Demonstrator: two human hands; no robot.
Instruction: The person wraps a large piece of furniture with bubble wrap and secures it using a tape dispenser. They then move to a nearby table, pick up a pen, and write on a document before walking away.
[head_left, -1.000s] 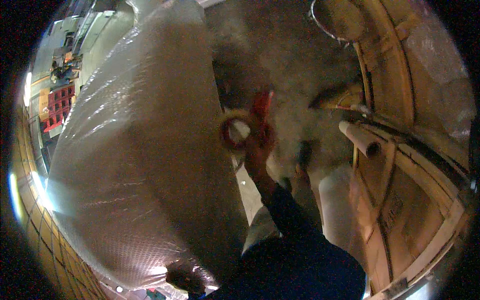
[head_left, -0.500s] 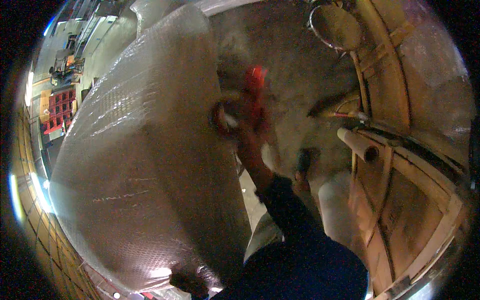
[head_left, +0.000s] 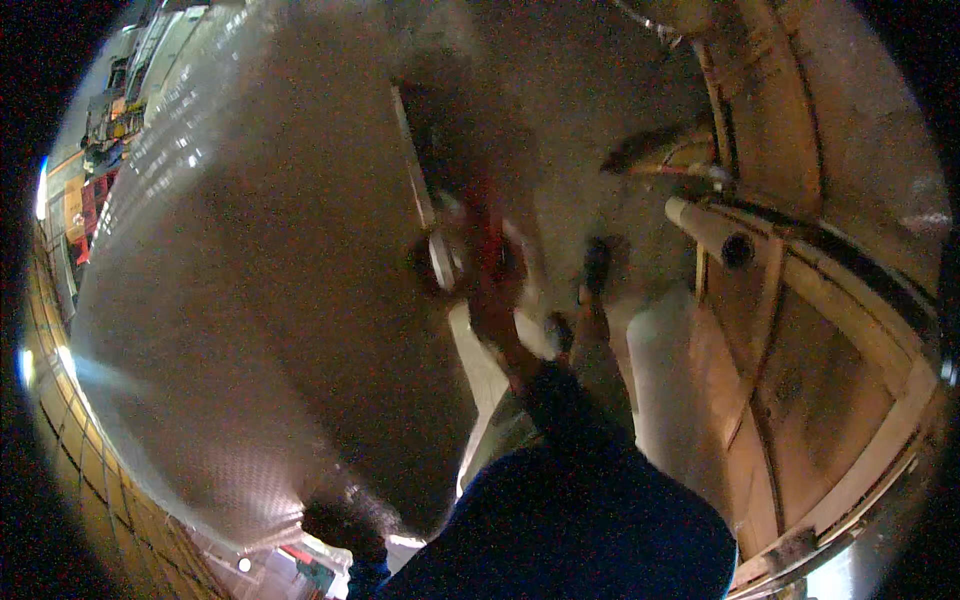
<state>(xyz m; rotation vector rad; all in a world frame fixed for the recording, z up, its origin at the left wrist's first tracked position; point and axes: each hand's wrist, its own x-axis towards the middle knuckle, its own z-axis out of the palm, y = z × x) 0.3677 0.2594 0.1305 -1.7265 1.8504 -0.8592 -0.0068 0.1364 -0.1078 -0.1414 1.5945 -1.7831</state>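
Observation:
A large bulky item under bubble wrap (head_left: 250, 300) fills the left and middle. At its right edge, my right hand (head_left: 497, 285) is closed around what looks like a red tape dispenser (head_left: 490, 225), smeared by motion. A round part with a pale strip sits on its left side, against or very near the wrap's edge. Low at the front, my left hand (head_left: 345, 525) is dark and rests at the near edge of the wrap, where light glints off the plastic. Its fingers cannot be made out.
To the right stands a wooden crate frame (head_left: 840, 500) with a cardboard tube (head_left: 705, 230) lying across its top corner. My feet, one in a dark shoe (head_left: 597, 262), are on the concrete floor (head_left: 570, 120). Yellowish mesh or grid (head_left: 80, 450) runs along the far left.
My right hand and the red tape dispenser have come slightly nearer to me along the wrap's edge. My left hand has shifted a little left and up. The whole view has moved.

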